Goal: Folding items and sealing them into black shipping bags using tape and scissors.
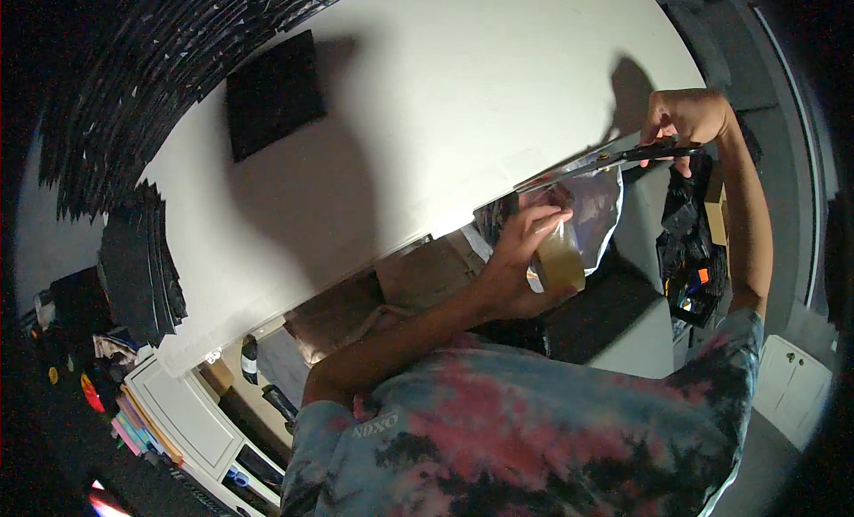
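Observation:
In my left hand [520, 263] is a yellowish-brown roll of tape [560, 257], gripped between thumb and fingers just off the table's near edge. My right hand [685, 117], raised to the right, is closed round the dark handles of a pair of scissors [614, 160]. The long blades point left along the table edge, above the left fingertips. Behind the tape and below the blades, shiny see-through plastic [598, 201] with a white rim shows. Whether the blades touch anything is unclear.
A white table [463, 81] spans the middle. A black flat packet [276, 94] lies on it, with rows of stacked black packets [169, 72] along its far left side. Brown boxes [418, 277] sit below the near edge. Black bags [689, 223] stand at the right.

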`<state>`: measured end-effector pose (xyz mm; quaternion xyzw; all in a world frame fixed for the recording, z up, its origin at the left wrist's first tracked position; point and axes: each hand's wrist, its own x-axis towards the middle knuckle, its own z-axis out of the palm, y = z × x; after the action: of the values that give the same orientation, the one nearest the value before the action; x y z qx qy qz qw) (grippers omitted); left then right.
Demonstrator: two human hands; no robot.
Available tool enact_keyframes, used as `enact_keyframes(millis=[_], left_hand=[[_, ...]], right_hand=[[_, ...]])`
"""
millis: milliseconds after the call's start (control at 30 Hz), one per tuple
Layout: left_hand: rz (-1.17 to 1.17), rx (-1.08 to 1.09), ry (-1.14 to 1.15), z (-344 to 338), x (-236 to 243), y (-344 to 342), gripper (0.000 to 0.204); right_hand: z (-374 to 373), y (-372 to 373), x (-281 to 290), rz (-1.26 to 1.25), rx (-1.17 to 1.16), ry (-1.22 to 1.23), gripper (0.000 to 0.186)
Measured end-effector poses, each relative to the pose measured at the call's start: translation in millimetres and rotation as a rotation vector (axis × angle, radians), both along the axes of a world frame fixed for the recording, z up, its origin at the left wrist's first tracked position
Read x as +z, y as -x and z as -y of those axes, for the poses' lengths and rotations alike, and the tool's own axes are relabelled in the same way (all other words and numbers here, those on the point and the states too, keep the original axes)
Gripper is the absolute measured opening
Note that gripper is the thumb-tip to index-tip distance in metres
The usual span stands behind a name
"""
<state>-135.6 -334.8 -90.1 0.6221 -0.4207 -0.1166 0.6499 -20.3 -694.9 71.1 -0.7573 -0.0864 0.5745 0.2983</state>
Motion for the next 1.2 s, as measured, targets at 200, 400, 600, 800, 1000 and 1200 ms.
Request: enact_keyframes(millis=[200,400,600,800,1000,1200], left_hand=[[-0.023,-0.032,-0.018,-3.3,4.8,2.5,0.090],[-0.026,-0.056,0.201,0.7,-14.1,20.7,0.088],[-0.023,-0.106,0.102,-2.0,5.1,12.0,0.087],[0.159,-0.091,-0.032,3.5,11.5,0.9,0.091],[0.186,-0.084,-0.034,-0.5,14.8,-8.9,0.082],[0.185,-0.117,0.015,6.4,7.1,-3.9,0.081]], right_hand=[[-16.5,-5.7,14.3,0.042,0.090,0.076,0.052],[15.2,3.2,52.4,0.269,-0.099,0.045,0.038],[23.1,27.3,28.1,0.950,-0.351,0.333,0.042],[13.5,9.0,-39.9,1.616,-0.129,0.612,0.039],[-105.8,82.2,-5.1,0.852,-0.506,0.405,0.050],[-131.5,134.8,-29.8,0.375,-0.735,-0.185,0.056]])
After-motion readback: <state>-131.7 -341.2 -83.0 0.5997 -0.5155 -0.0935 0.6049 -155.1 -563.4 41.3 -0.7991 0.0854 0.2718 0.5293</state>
